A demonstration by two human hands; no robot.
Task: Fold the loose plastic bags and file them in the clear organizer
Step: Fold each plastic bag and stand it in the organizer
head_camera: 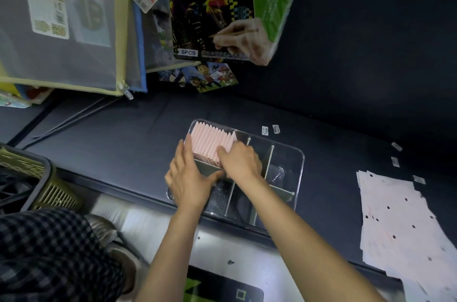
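Observation:
A clear organizer with grey dividers sits on the dark shelf. Its far left compartment holds a standing row of several folded pink bags. My left hand lies along the near left side of that row, fingers straight against the bags, thumb on the grey divider. My right hand is at the row's right end with fingers curled over the last folded bags; what it grips is hidden beneath it. A stack of loose flat pink bags with black dots lies on the shelf at the right.
Mesh zipper pouches and packaged art sets hang above the shelf at the back. A green basket stands at the left. Small white labels lie scattered beyond the organizer. A second crumpled clear item lies in a right compartment.

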